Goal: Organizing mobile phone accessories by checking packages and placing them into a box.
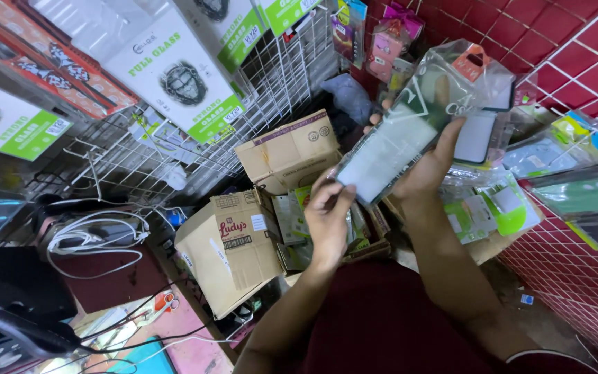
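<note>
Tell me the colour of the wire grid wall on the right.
Red wire grid wall, clearest in the head view.

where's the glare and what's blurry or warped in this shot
Head view: glare streaks the clear plastic packet held by the left hand and right hand, hiding its print; the wide lens bends the wire rack and red grid wall at the edges; the packets on the right smear with blur; the lower left corner with the white cables sits in shadow.

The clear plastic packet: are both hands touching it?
Touching. In the head view the left hand grips the lower end of the clear plastic packet, and the right hand holds its side.
</note>
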